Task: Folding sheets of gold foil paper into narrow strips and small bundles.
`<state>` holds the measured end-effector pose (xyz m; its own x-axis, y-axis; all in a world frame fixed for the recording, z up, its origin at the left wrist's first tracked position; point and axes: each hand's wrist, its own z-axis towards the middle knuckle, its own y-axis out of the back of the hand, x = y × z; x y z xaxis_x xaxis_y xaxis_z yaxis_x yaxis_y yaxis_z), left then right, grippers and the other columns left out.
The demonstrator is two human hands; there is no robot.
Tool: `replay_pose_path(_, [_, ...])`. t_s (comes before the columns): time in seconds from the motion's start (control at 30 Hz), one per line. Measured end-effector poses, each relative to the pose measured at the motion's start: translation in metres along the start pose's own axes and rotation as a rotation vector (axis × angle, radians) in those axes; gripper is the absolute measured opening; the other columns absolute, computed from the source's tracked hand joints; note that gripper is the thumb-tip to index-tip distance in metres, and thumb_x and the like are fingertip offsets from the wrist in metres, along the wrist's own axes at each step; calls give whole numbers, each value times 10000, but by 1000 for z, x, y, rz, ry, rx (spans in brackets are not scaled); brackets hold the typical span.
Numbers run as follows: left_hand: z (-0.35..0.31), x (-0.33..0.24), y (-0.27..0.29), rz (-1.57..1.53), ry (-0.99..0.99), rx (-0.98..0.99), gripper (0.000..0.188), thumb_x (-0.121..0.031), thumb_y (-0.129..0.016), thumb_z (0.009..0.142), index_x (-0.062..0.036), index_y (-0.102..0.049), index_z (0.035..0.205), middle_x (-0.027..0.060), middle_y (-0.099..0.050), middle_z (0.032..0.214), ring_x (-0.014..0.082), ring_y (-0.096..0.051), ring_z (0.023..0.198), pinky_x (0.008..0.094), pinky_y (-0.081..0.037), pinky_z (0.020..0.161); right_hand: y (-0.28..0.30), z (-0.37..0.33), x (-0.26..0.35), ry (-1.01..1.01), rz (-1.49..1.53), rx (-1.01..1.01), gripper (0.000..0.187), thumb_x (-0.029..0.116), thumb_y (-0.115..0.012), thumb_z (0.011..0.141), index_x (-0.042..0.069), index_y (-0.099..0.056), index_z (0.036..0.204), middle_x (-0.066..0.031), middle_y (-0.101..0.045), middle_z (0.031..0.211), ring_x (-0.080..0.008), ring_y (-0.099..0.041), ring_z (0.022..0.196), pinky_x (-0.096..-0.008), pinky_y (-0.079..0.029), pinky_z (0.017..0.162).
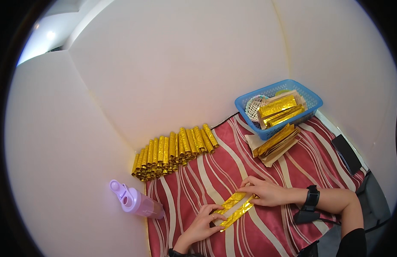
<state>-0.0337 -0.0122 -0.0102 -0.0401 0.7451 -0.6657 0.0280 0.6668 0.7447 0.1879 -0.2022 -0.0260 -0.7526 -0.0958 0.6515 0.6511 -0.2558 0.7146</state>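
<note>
A strip of gold foil paper (241, 211) lies slantwise on the cloth in front of me, its long edges gold with a pale band along the middle. My left hand (199, 224) holds its near left end, thumb at one edge and fingers at the other. At the far right end, my right hand (267, 192) pinches the strip with bent fingers. Beyond my right hand is a loose stack of gold and brown papers (275, 144). Rolled gold paper tubes (172, 150) are piled in rows against the wall at the back left.
A blue plastic basket (312, 95) at the back right holds folded gold papers and a small woven basket (255, 107). A lilac shaker bottle (140, 204) stands at the left edge. A dark phone-like slab (347, 155) lies on the right edge of the red striped tablecloth (226, 158).
</note>
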Motion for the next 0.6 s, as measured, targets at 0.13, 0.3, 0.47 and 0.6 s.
replay_pose_path(0.13, [0, -4, 4, 47, 3, 33, 312, -162, -764, 757, -117, -678, 1054, 94, -474, 1297, 300, -417, 1204, 394, -367, 1028, -3, 2, -6, 12, 66, -7, 504, 27, -633, 775, 80, -555, 1271, -100, -484, 1210, -258, -602, 972, -360, -516, 796])
replay_pose_path(0.3, [1, 0, -5, -4, -51, -118, 417, -151, -777, 732, -139, -654, 1130, 101, -456, 1317, 297, -387, 1261, 404, -344, 1062, -4, 4, -21, 168, 50, -58, 462, -6, -639, 762, 89, -620, 1213, -113, -540, 1211, -263, -603, 969, -352, -513, 818])
replay_pose_path(0.47, [2, 7, -2, 22, -48, -39, 468, -162, -809, 715, -120, -645, 1152, 90, -452, 1320, 299, -353, 1305, 429, -290, 1094, 4, 5, -17, 64, 153, 32, 448, 6, -663, 752, 87, -647, 1193, -126, -586, 1202, -251, -618, 920, -332, -513, 826])
replay_pose_path(0.6, [3, 3, -2, 69, -61, -31, 603, -172, -791, 715, -92, -565, 1269, 103, -440, 1338, 308, -331, 1317, 412, -306, 1094, 8, 4, -13, -32, 260, -7, 417, 43, -683, 772, 80, -653, 1187, -129, -596, 1200, -198, -631, 879, -293, -519, 810])
